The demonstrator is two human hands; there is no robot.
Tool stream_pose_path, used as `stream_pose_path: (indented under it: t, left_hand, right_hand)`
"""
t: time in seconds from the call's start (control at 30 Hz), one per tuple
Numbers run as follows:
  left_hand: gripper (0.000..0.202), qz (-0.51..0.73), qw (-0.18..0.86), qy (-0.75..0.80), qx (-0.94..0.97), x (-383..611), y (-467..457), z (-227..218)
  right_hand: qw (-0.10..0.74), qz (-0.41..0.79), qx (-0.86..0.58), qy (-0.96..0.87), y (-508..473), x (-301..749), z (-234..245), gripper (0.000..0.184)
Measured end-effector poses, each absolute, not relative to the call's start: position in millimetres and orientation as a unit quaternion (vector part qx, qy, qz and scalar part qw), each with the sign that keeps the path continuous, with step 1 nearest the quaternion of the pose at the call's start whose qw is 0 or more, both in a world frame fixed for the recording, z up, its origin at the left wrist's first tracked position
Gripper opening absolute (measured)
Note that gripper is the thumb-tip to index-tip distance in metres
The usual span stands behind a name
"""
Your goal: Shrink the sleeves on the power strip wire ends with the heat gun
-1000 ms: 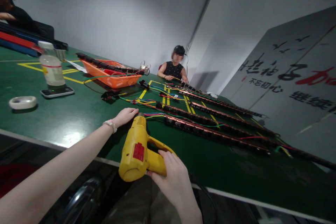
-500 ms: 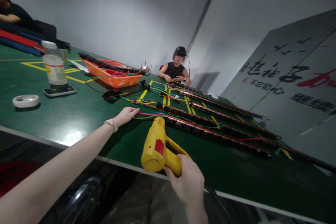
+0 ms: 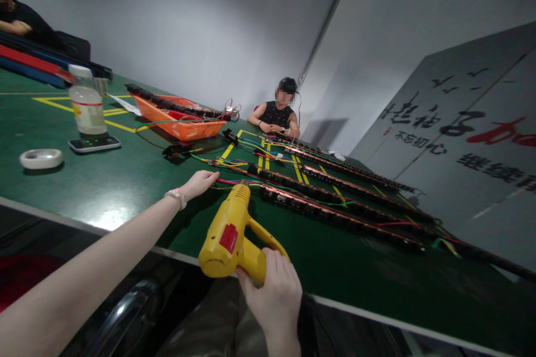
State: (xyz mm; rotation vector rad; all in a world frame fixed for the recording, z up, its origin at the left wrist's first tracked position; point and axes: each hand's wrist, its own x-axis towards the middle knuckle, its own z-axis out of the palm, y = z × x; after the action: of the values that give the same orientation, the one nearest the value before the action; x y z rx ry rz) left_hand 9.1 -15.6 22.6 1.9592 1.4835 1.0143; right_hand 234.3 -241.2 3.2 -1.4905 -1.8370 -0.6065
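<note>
A yellow heat gun (image 3: 226, 234) with a red label is gripped at its handle by my right hand (image 3: 274, 287). Its nozzle points away from me, close to a bundle of coloured wires (image 3: 228, 182). My left hand (image 3: 201, 183) is closed on the end of that bundle, just left of the nozzle; the wire ends are hidden in the fingers. To the right, the wires run to a long copper-and-black strip (image 3: 318, 212) lying on the green table (image 3: 355, 273).
More long strips (image 3: 347, 178) lie behind, with loose wires. An orange basket (image 3: 184, 129) holds another strip. At left are a bottle (image 3: 89, 106), a phone (image 3: 94, 144) and a white oval object (image 3: 41, 159). A person (image 3: 276, 111) sits across the table, another (image 3: 25, 22) far left.
The heat gun has moved left in my right hand, its nozzle now nearer my left hand along the wires. My left hand has barely shifted and still holds the bundle.
</note>
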Motion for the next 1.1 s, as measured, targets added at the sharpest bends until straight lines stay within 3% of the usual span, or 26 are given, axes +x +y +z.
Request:
stream_pose_path:
  t: [0.23, 0.63, 1.1]
  left_hand:
    - [0.061, 0.4, 0.307, 0.522, 0.688, 3.5, -7.8, 19.4]
    - [0.059, 0.35, 0.249, 0.551, 0.716, 7.5, -16.2, 25.6]
    - [0.054, 0.364, 0.259, 0.529, 0.722, 7.0, -22.8, 30.1]
  right_hand:
    - [0.372, -0.201, -0.52, -0.742, -240.2, 191.3, 6.7, 0.049]
    - [0.36, -0.182, -0.518, -0.754, -232.8, 208.5, 15.2, 0.045]
    - [0.364, -0.146, -0.523, -0.757, -227.5, 214.5, 11.9, 0.046]
